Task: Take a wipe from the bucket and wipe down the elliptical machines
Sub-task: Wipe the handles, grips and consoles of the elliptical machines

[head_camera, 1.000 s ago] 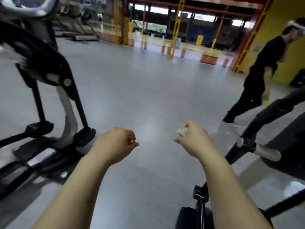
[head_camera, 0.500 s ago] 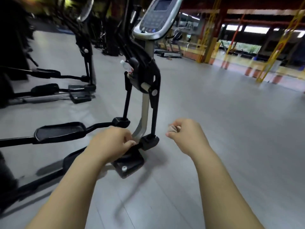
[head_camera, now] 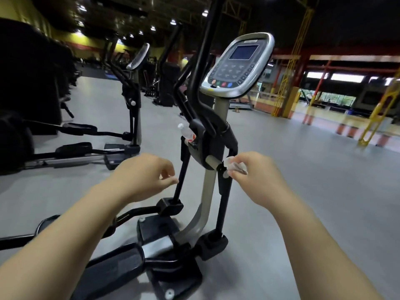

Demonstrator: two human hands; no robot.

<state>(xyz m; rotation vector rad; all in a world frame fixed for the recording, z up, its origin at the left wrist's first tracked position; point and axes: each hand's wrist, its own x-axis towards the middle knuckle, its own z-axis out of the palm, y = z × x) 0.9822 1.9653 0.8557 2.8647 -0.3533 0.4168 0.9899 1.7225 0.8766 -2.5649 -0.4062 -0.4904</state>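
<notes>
Gym floor (head_camera: 281, 180), elliptical (head_camera: 208, 191) in front, wipe (head_camera: 234, 166) in my right hand (head_camera: 257, 173)

Grey flooring is stretching away under dim ceiling lights, with yellow posts (head_camera: 287, 83) and red beams standing along the bright far side on the right. I am standing at the front end of the elliptical, looking down its grey upright toward the black base. Its silver console (head_camera: 238, 66) is tilting toward me above my hands, the screen showing blue. A water bottle (head_camera: 187, 133) with a white cap is sitting tilted in the holder on the left of the upright, just below the black handlebars.

I am pinching the crumpled white wipe between the thumb and fingers of my right hand, holding it right at the joint where the right-side black arm meets the short grey cross-tube; it is looking as if it is touching that joint. My left hand (head_camera: 145, 176) is hovering level with it on the other side of the upright, fingers curled into a loose fist with the thumb pointing forward, gripping nothing and touching nothing. A black pedal (head_camera: 114, 265) is lying below my left forearm. A second elliptical (head_camera: 134, 100) is standing farther left, well apart from this one
</notes>
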